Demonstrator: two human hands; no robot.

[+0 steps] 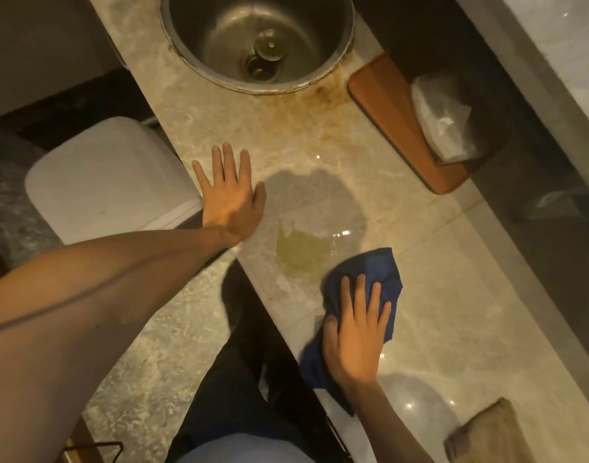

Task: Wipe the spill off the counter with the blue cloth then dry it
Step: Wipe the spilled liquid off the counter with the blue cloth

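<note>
diagonally, blue cloth (377, 271) under right hand (355, 339), beside spill (300, 252)

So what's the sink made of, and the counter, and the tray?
Sink: probably stainless steel, grey with a dull shine. Counter: looks like polished stone, maybe marble; beige, veined, with glossy glints. Tray: seems wooden, smooth and orange-brown.

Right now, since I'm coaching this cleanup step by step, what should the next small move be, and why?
Probably slide the right hand and the blue cloth forward-left over the yellow-green spill. The cloth lies pressed on the counter right beside the puddle, which looks unwiped. The left hand rests flat near the counter's edge, clear of that path.
</note>
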